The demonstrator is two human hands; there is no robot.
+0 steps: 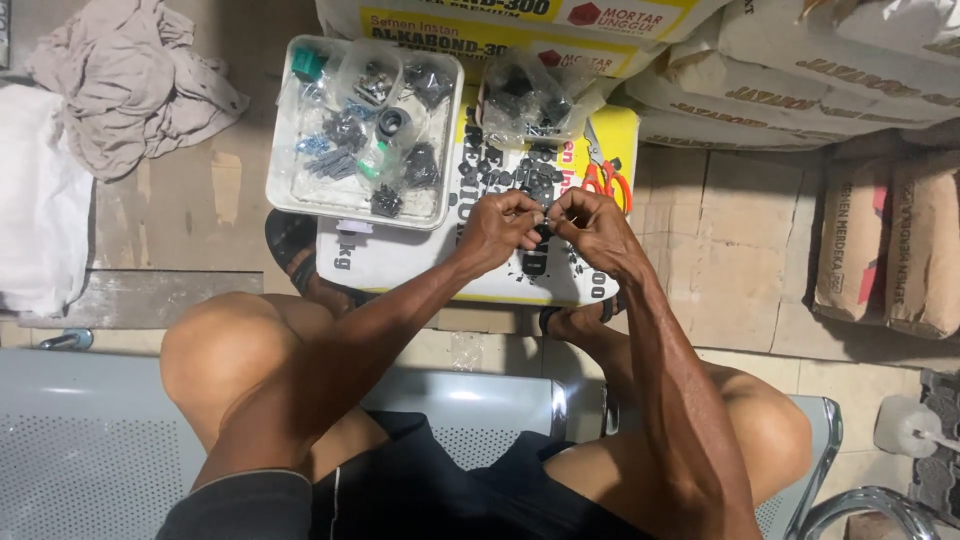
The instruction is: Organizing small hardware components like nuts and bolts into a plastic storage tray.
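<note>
I had both hands brought together over the white and yellow sack lying flat in front of me. My left hand (pixel 497 228) and my right hand (pixel 590 225) were pinched, fingertips meeting, on one small part (pixel 541 215) held between them; it was too small for me to tell what it was, beyond a pale glint at the fingertips. Directly beyond my hands, a scatter of small black pieces (pixel 530 180) lay loose on the sack (pixel 400 262), and past those sat an open clear plastic bag (pixel 527 100) with more dark parts inside. Beyond and to the left of my left hand stood a white tray (pixel 285 190) full of small bags of sorted hardware, black, grey and green. Orange-handled scissors (pixel 607 175) lay just beyond my right hand. I judged the work to be partway through: one piece was in hand, plenty of loose pieces waited on the sack, and I could make out no separate pile of finished ones near my hands.
</note>
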